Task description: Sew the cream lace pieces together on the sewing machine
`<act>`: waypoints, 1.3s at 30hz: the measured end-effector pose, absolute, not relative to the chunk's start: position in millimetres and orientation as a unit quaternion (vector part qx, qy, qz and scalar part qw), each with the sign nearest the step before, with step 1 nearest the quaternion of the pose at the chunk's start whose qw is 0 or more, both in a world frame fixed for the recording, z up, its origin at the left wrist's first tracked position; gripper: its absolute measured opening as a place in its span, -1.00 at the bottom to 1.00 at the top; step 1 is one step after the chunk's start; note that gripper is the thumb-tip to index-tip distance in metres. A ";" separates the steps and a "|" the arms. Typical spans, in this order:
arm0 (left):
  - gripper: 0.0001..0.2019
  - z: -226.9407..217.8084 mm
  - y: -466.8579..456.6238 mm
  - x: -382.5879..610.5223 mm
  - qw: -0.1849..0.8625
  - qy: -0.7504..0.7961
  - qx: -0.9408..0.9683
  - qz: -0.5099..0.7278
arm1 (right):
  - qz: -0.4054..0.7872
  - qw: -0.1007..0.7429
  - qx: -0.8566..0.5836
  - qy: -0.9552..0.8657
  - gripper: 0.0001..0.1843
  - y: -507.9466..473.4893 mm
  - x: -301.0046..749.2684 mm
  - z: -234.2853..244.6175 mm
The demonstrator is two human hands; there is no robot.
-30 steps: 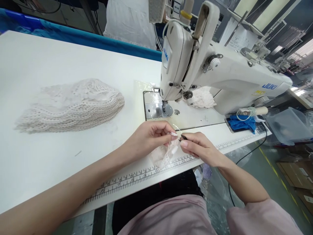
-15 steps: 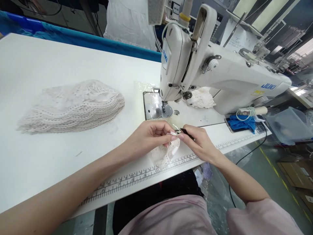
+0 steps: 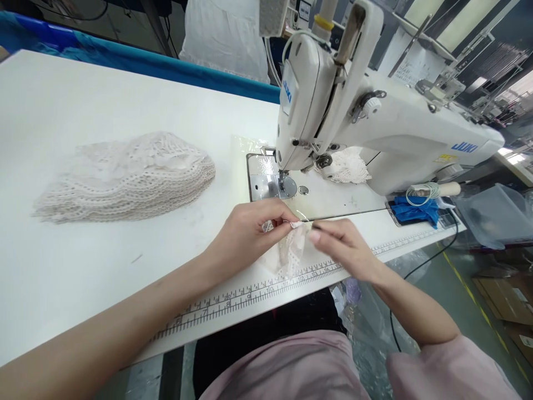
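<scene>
My left hand (image 3: pixel 247 230) pinches the gathered top of a small white lace piece (image 3: pixel 293 250) between thumb and fingertips. The lace hangs down over the table's front edge strip. Just right of it, my right hand (image 3: pixel 345 247) is curled, its fingertips slightly blurred and apart from the lace. A slim black tool (image 3: pixel 316 226), mostly hidden by the fingers, shows only as a dark bit at the fingertips; its kind is unclear. Both hands are in front of the sewing machine (image 3: pixel 325 105), close to its metal needle plate (image 3: pixel 263 186).
A thick stack of white lace pieces (image 3: pixel 129 183) lies on the white table (image 3: pixel 104 283) to the left. More lace (image 3: pixel 350 165) sits beneath the machine arm. A ruler tape (image 3: pixel 250 297) runs along the front edge. Blue cloth (image 3: pixel 416 211) and a plastic bin (image 3: pixel 495 214) are at right.
My right hand has drawn slightly right, away from the lace, and the black tool has turned mostly out of sight. My left hand keeps its pinch. The view has shifted a little.
</scene>
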State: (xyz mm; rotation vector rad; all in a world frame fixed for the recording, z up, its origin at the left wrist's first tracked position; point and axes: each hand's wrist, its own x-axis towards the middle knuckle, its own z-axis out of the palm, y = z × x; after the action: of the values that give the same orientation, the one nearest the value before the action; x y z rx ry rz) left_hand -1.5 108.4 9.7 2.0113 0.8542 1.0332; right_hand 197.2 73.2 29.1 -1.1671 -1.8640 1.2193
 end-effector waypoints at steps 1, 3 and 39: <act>-0.90 9.0 108.8 -2.1 0.341 0.332 0.779 0.408 | 0.443 0.328 -0.457 -0.698 -0.50 73.9 198.1 29.3; -0.90 8.0 109.3 -2.9 0.325 0.333 0.777 0.423 | 0.396 0.355 -0.493 -0.689 -0.49 75.2 199.4 28.7; -0.93 -7.3 110.2 -3.3 -0.087 0.226 0.830 0.502 | 0.453 0.375 -0.441 -0.678 -0.57 73.1 173.0 23.4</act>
State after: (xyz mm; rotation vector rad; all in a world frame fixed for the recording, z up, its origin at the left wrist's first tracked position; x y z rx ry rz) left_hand -3.3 110.2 -7.3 2.7643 0.7523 1.6706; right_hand 173.0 73.1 23.4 -1.1280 -1.7349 1.1597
